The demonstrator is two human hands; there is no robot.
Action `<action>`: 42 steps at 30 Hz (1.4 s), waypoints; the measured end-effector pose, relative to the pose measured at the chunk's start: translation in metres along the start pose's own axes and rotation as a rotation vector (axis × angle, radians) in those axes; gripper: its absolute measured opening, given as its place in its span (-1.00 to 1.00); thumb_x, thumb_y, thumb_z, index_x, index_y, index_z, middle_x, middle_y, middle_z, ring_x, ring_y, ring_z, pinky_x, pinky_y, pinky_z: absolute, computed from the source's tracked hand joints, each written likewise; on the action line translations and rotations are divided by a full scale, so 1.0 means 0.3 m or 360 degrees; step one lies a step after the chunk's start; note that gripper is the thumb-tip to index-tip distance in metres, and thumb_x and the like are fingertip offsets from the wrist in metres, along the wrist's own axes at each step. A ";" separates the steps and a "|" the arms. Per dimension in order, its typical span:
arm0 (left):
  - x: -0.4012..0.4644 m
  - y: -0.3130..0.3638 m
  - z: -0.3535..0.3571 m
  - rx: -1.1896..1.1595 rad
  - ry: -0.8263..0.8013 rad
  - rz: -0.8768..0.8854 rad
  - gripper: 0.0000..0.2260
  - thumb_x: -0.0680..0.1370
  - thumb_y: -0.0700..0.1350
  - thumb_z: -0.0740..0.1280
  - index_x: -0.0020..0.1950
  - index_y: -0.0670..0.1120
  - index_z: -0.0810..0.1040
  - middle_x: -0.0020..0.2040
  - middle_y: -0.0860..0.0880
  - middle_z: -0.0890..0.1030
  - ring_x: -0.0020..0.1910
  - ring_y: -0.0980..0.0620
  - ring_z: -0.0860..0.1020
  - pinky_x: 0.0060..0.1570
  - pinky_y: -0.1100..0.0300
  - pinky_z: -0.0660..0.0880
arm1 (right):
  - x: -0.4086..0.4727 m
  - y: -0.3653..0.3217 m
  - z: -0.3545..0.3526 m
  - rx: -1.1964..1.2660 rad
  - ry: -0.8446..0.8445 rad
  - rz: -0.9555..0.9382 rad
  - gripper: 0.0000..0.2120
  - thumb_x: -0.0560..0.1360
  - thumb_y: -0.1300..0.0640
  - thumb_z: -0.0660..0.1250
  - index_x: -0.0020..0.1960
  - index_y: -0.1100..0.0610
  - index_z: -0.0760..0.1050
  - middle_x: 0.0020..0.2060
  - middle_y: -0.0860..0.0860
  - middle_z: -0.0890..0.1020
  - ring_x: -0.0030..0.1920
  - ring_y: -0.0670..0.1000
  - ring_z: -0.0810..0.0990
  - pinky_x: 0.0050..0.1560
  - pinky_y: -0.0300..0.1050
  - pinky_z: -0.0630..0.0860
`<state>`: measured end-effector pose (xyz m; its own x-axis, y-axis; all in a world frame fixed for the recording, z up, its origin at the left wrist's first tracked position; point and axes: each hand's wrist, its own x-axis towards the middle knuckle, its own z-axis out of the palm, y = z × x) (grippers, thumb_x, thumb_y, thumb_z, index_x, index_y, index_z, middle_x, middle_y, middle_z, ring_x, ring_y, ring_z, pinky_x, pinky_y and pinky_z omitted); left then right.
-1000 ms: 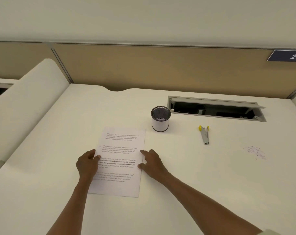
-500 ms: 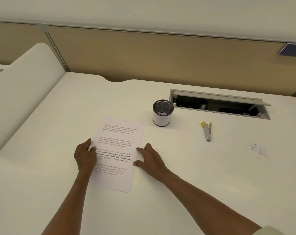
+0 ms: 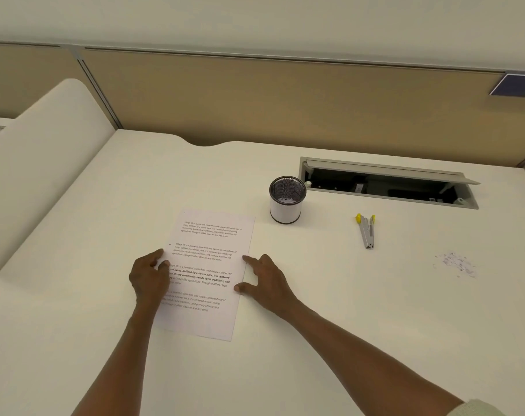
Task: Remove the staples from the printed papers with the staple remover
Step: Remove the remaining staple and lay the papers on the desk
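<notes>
On the desk [image 3: 75, 235], your left hand [image 3: 149, 276] and right hand [image 3: 265, 279] rest open-fingered on the printed papers [image 3: 208, 265], likely steadying them, the staple remover [image 3: 366, 232] untouched.

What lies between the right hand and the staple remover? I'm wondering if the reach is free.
Only bare desk, in the head view. The right hand touches the printed papers; the staple remover lies apart, further right.

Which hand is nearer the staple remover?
The right hand, at the right edge of the printed papers; the staple remover lies to its right. The left hand rests at the opposite edge.
</notes>
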<state>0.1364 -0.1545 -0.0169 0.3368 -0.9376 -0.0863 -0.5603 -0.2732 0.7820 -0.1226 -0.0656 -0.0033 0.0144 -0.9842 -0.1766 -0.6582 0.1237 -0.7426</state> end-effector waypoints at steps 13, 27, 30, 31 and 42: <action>-0.108 0.158 0.069 -0.0347 0.0283 0.0201 -0.72 0.58 -0.30 0.29 0.28 -0.19 0.60 0.17 -0.16 0.62 0.06 -0.07 0.59 0.19 0.15 0.48 | -0.027 0.057 -0.063 0.0460 0.0161 0.0109 -0.48 0.43 -0.05 0.46 0.35 0.00 0.47 -0.06 -0.01 0.56 -0.15 -0.11 0.48 -0.03 -0.23 0.44; -0.523 0.398 0.385 -0.0390 -0.0178 0.0567 -0.72 0.61 -0.28 0.29 0.31 -0.14 0.59 0.26 -0.04 0.64 0.25 0.00 0.57 0.20 0.27 0.40 | -0.264 0.212 -0.269 0.0653 0.0565 0.0169 -0.71 0.45 0.08 0.45 0.16 0.06 0.59 -0.12 -0.01 0.61 -0.31 -0.17 0.51 -0.19 -0.41 0.41; -0.587 0.398 0.447 -0.0232 -0.0279 0.0687 -0.70 0.62 -0.24 0.29 0.36 -0.17 0.55 0.32 -0.08 0.60 0.32 -0.07 0.54 0.33 0.18 0.36 | -0.321 0.275 -0.328 0.0629 0.0675 0.0197 -0.76 0.47 0.12 0.44 0.13 0.09 0.60 -0.13 0.01 0.61 -0.31 -0.16 0.53 -0.20 -0.40 0.43; -0.606 0.397 0.469 -0.0192 -0.0315 0.0714 -0.68 0.63 -0.23 0.29 0.38 -0.17 0.54 0.35 -0.10 0.59 0.35 -0.09 0.52 0.37 0.16 0.33 | -0.339 0.299 -0.348 0.0612 0.0714 0.0203 -0.78 0.48 0.14 0.43 0.12 0.11 0.60 -0.14 0.02 0.61 -0.30 -0.16 0.54 -0.20 -0.39 0.44; -0.689 0.304 0.647 0.0578 -0.0639 0.0999 -0.42 0.67 0.11 0.14 0.60 -0.18 0.19 0.65 -0.14 0.07 0.64 -0.08 0.00 0.60 0.01 -0.02 | -0.491 0.659 -0.648 0.0107 0.1339 0.0700 -0.83 0.42 0.35 0.30 -0.28 0.16 0.60 -0.35 0.02 0.63 -0.26 0.04 0.56 -0.25 -0.24 0.32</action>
<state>-0.1311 -0.0273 -0.0476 -0.3772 -0.9256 0.0321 -0.7870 0.3386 0.5158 -0.4013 0.0792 0.0014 -0.7884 -0.6127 0.0543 -0.4302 0.4861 -0.7607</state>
